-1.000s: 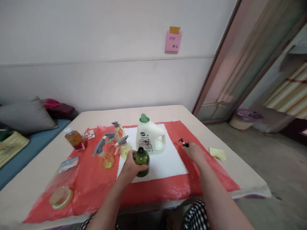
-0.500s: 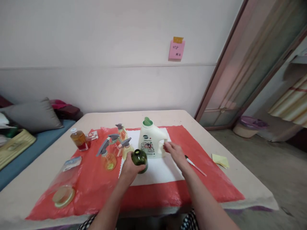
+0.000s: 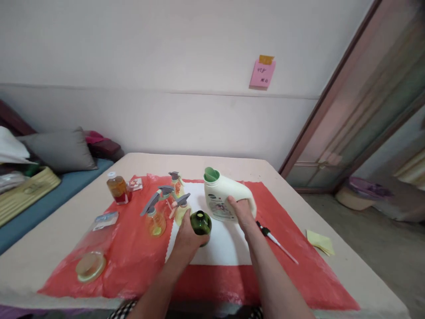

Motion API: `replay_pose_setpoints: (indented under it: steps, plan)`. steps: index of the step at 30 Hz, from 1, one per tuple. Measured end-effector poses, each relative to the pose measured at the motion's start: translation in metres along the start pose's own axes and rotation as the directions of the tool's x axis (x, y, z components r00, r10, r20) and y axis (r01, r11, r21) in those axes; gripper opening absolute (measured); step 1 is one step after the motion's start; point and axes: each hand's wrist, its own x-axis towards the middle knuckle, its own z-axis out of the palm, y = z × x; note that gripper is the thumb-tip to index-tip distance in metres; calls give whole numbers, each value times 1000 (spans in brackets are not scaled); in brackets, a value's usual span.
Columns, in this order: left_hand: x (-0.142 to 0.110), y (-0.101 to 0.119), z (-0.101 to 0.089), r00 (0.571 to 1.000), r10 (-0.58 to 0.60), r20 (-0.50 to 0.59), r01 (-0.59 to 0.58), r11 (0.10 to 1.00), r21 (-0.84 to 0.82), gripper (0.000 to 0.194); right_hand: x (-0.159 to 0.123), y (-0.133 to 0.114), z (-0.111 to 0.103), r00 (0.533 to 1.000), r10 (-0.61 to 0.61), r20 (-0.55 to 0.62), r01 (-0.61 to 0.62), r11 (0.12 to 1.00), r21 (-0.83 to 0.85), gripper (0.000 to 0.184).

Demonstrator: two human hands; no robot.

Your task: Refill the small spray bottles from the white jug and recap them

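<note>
My left hand [image 3: 190,237] is wrapped round a dark green bottle [image 3: 201,226] with an open neck, held upright over the white cloth [image 3: 221,250]. My right hand [image 3: 241,212] grips the handle of a large pale detergent jug [image 3: 215,199], its fingers partly hidden behind the handle. The jug tilts left, and its open mouth with a green spout [image 3: 211,174] sits above and slightly right of the bottle. Spray bottles [image 3: 156,222] with grey trigger heads stand just left of my left hand. A pump head with a long tube [image 3: 275,239] lies right of my right hand.
A red plastic sheet [image 3: 136,261] covers much of the table. On the left are an amber bottle [image 3: 118,189], a clear packet [image 3: 105,220] and a round lidded jar [image 3: 90,267]. Yellow sticky notes [image 3: 320,242] lie at the right; a pink note [image 3: 263,74] hangs on the wall.
My right hand has taken hold of the jug's handle and tipped the jug to the left, off its upright stand. My left hand still holds the green bottle. The view has shifted slightly.
</note>
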Motion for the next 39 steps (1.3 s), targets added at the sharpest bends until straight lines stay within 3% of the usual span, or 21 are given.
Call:
replay_pose_setpoints:
  steps: [6,11,17,22,31,35,39]
  plan:
    - [-4,11,7,997,81,-9,-81,997,8,78,-20,-21,-54,988,-88,-127,36,929,-368,113]
    - [-4,13,9,996,86,-13,-87,996,-16,79,-37,-20,-87,993,-120,-13,83,754,-651,113]
    - [4,3,14,993,115,30,-116,993,18,80,-44,-20,-106,976,-192,99,195,587,-786,110]
    - [10,-3,19,996,84,31,-86,996,39,88,-42,-19,-101,979,-170,117,202,673,-712,107]
    - [14,-5,20,998,59,32,-59,998,-1,87,-30,-20,-72,992,-98,-77,59,913,-405,106]
    - [15,-10,18,996,78,43,-78,997,-3,89,-28,-28,-60,993,-92,-70,69,958,-277,104]
    - [17,-18,21,996,68,49,-69,998,1,93,-34,-32,-60,996,-92,-10,85,952,-295,100]
